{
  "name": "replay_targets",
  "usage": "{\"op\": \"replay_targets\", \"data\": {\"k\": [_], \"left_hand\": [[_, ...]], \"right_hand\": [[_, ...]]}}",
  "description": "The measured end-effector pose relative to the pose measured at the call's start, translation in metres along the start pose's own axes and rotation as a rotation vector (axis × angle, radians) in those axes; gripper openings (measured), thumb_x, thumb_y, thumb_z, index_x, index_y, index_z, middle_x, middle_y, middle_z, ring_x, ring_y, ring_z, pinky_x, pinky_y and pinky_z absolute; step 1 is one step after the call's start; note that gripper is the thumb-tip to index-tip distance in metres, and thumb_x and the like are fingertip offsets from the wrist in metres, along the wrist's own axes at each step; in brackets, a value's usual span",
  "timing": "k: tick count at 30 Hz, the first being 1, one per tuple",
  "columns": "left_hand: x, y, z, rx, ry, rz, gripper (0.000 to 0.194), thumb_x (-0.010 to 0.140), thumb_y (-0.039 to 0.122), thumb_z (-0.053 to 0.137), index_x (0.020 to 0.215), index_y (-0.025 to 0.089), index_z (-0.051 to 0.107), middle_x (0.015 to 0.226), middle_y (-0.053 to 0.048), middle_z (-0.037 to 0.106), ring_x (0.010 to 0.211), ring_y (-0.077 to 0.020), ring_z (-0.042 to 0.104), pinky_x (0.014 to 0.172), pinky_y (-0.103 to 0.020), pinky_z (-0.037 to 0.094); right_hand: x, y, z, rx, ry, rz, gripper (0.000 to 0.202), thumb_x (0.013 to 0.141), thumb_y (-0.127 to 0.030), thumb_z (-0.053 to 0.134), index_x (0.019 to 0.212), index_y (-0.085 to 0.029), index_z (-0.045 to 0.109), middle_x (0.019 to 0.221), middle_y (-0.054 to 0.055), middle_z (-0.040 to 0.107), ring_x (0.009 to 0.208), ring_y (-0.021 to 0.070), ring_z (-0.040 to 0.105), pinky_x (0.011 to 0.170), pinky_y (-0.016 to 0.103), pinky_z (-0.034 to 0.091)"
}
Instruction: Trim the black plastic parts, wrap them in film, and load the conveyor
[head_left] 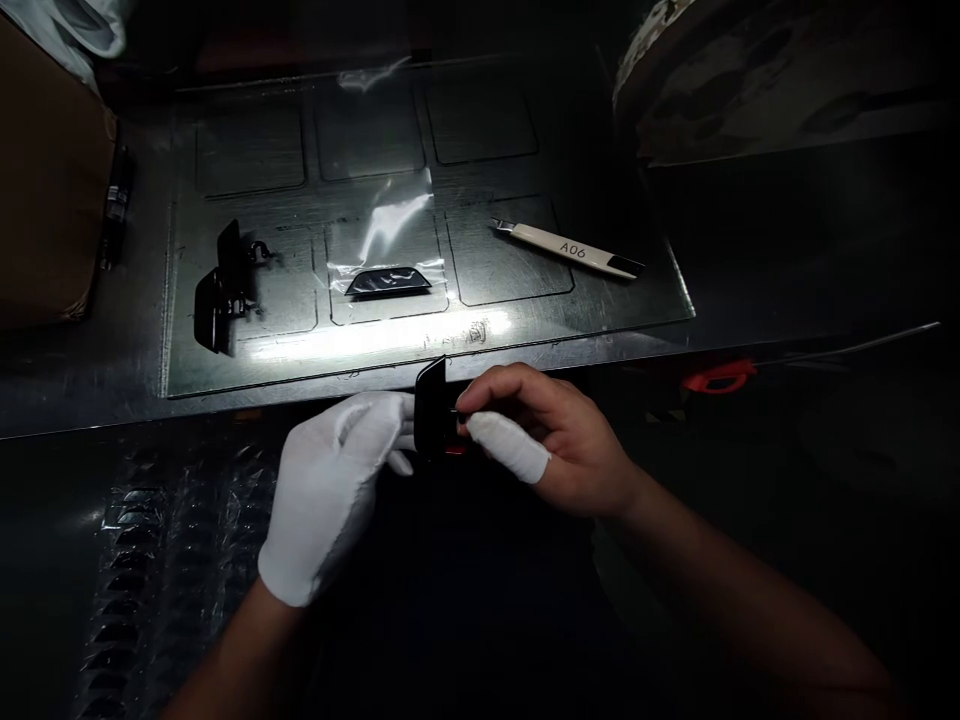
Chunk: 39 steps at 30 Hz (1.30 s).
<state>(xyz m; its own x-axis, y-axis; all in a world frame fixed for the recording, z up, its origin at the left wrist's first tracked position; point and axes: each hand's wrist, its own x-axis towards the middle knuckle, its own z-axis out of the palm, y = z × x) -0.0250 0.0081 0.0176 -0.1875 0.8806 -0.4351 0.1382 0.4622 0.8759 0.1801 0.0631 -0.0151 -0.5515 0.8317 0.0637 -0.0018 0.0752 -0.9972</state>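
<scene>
The left hand [337, 470], in a white glove, is closed on the left side of a small black part [430, 410], which stands upright between the two hands just off the near edge of the bench; the right hand [577, 440], bare but for a white cover on its thumb, pinches a dark stub on the part's other side between thumb and forefinger, a narrow grip; the gloom there is deep, so the stub's exact shape and the red patch below it cannot be made out.

The part looks like glossy moulded plastic; it should be light and stiff, slick under cloth, its polished face quick to scratch or smudge; the slim projections at its back are probably what would snap first; I would take it by the edges of the plate, gloved, and squeeze the stub only lightly.

Low at the left, rows of black pieces [124, 632] lie under or in clear plastic; beyond, on the clear sheet [285, 377] on the bench, a bagged black piece [386, 284] lies flat; two black clipped parts [207, 310] sit together at the left, hooks outward; a pale knife [555, 243] marked A06 rests to the right.
</scene>
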Motion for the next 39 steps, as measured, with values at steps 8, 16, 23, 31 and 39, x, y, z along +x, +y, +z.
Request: {"op": "replay_targets", "data": {"k": [8, 16, 23, 31, 39], "left_hand": [[-0.001, 0.0, 0.001, -0.013, -0.056, 0.015, 0.034, 0.1, 0.046, 0.059, 0.09, 0.02, 0.078, 0.083, -0.005, 0.074, 0.071, -0.0185, 0.066, 0.065, -0.028, 0.054], [0.002, -0.003, 0.006, -0.252, -0.165, -0.087, 0.033, 0.1, 0.043, 0.061, 0.087, 0.016, 0.076, 0.082, -0.008, 0.075, 0.067, -0.0191, 0.066, 0.058, -0.029, 0.053], [-0.006, -0.004, 0.006, 0.182, 0.098, 0.073, 0.023, 0.096, 0.032, 0.068, 0.077, 0.023, 0.077, 0.072, 0.0, 0.071, 0.07, -0.0177, 0.067, 0.063, -0.028, 0.052], [-0.01, -0.018, -0.001, -0.492, -0.133, 0.05, 0.052, 0.099, 0.059, 0.057, 0.118, 0.013, 0.073, 0.089, -0.011, 0.077, 0.067, -0.0196, 0.071, 0.057, -0.028, 0.055], [-0.01, -0.04, 0.005, -0.881, -0.629, 0.018, 0.055, 0.097, 0.057, 0.062, 0.14, 0.023, 0.062, 0.093, -0.01, 0.079, 0.078, -0.0229, 0.077, 0.057, -0.023, 0.057]], "right_hand": [[-0.003, 0.003, 0.006, 0.095, 0.031, 0.066, 0.02, 0.098, -0.024, 0.069, 0.117, -0.022, 0.067, 0.104, 0.004, 0.072, 0.086, 0.0148, 0.071, 0.073, 0.025, 0.058], [-0.004, 0.003, 0.009, 0.446, 0.005, 0.285, 0.028, 0.096, -0.028, 0.074, 0.121, -0.022, 0.064, 0.095, 0.001, 0.069, 0.065, 0.0062, 0.063, 0.05, 0.013, 0.049], [-0.002, 0.01, 0.003, 0.434, -0.032, 0.382, 0.02, 0.098, -0.038, 0.072, 0.111, -0.022, 0.07, 0.078, -0.002, 0.07, 0.055, 0.0048, 0.059, 0.044, 0.01, 0.044], [-0.001, -0.006, 0.004, 0.05, 0.09, -0.364, 0.028, 0.084, -0.006, 0.083, 0.108, -0.018, 0.079, 0.104, 0.007, 0.076, 0.093, 0.0188, 0.075, 0.082, 0.03, 0.064], [-0.002, -0.004, 0.0, -0.196, -0.065, -0.515, 0.023, 0.088, -0.005, 0.078, 0.11, -0.007, 0.076, 0.109, 0.016, 0.073, 0.102, 0.0195, 0.073, 0.085, 0.026, 0.062]]}}
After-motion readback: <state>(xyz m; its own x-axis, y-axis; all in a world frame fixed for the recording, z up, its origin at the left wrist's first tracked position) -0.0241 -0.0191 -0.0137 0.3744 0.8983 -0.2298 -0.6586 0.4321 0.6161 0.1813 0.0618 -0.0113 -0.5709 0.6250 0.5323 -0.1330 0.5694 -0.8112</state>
